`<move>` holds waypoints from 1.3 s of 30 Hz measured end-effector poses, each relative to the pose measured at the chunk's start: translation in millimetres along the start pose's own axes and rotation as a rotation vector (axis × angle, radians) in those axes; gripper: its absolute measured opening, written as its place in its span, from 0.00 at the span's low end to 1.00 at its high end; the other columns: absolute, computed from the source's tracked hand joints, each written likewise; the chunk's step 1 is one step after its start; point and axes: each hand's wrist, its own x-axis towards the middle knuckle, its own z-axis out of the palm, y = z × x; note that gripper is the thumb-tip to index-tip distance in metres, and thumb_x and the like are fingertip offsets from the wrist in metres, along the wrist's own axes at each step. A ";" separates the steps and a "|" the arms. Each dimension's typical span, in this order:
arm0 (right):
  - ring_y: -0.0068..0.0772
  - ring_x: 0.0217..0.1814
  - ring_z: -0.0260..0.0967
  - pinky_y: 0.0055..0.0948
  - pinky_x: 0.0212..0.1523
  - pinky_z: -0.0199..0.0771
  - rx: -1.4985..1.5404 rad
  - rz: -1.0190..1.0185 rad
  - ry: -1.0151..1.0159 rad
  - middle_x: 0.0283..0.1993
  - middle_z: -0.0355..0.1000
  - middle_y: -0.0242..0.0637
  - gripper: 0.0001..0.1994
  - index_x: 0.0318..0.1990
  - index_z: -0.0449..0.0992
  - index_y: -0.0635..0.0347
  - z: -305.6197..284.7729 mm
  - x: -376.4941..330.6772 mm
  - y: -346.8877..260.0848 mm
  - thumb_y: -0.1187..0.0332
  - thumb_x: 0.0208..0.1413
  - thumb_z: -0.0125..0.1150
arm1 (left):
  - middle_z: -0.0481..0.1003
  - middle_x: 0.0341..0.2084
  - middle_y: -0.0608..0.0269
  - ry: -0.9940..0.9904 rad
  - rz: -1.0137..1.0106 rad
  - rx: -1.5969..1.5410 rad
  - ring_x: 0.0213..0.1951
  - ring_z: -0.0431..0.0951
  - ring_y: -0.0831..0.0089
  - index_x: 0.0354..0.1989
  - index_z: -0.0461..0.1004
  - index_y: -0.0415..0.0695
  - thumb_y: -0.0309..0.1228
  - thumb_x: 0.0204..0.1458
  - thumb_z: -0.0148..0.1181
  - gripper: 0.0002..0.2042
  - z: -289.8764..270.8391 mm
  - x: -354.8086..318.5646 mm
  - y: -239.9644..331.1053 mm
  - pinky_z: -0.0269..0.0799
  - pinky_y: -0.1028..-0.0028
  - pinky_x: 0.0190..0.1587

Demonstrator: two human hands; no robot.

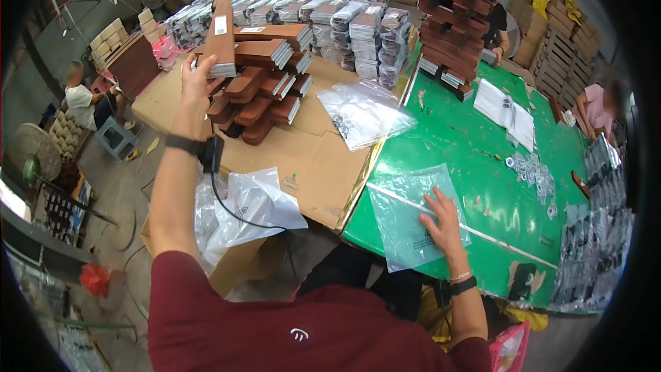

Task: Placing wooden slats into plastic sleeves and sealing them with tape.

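Note:
My left hand (195, 81) is stretched out to the far left, its fingers wrapped round the near end of a brown wood-look block (220, 36) with a white label and grey layered edges. Beneath and beside it lies a crisscross pile of similar brown blocks (255, 93) on cardboard. On the green tabletop, my right hand (444, 222) rests with fingers spread over a clear plastic bag (403, 217), which lies flat near the front edge. Nothing shows gripped in that hand.
Clear bags (365, 114) lie on the cardboard (323, 179). Behind stand rows of wrapped bundles (365, 34). A tall brown stack (451, 21) rises on the green table (496, 186), with a white sheet (506, 114) and plastic rings (533, 176) nearby. Other people sit or stand around.

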 end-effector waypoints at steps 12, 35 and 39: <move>0.38 0.68 0.61 0.36 0.64 0.63 1.303 0.259 0.286 0.67 0.60 0.50 0.44 0.72 0.47 0.64 -30.6 93.9 -157.2 0.63 0.56 0.70 | 0.71 0.56 0.51 -0.389 0.416 0.241 0.53 0.75 0.58 0.68 0.60 0.41 0.21 0.46 0.69 0.38 135.7 -315.8 -71.8 0.71 0.67 0.55; 0.45 0.57 0.66 0.41 0.58 0.62 -0.084 0.126 -0.062 0.54 0.70 0.37 0.49 0.66 0.66 0.52 -37.6 -31.9 -50.9 0.66 0.27 0.81 | 0.73 0.49 0.63 -1.217 0.975 0.646 0.56 0.72 0.65 0.50 0.74 0.48 0.28 0.44 0.64 0.20 115.5 -384.8 -171.8 0.65 0.60 0.63; 0.44 0.57 0.65 0.40 0.57 0.62 -0.079 0.064 -0.065 0.52 0.70 0.37 0.48 0.66 0.66 0.51 -30.5 -31.3 -40.5 0.64 0.29 0.80 | 0.75 0.44 0.64 -1.179 1.017 0.587 0.51 0.75 0.65 0.42 0.77 0.47 0.28 0.44 0.63 0.14 118.9 -380.0 -169.2 0.71 0.64 0.56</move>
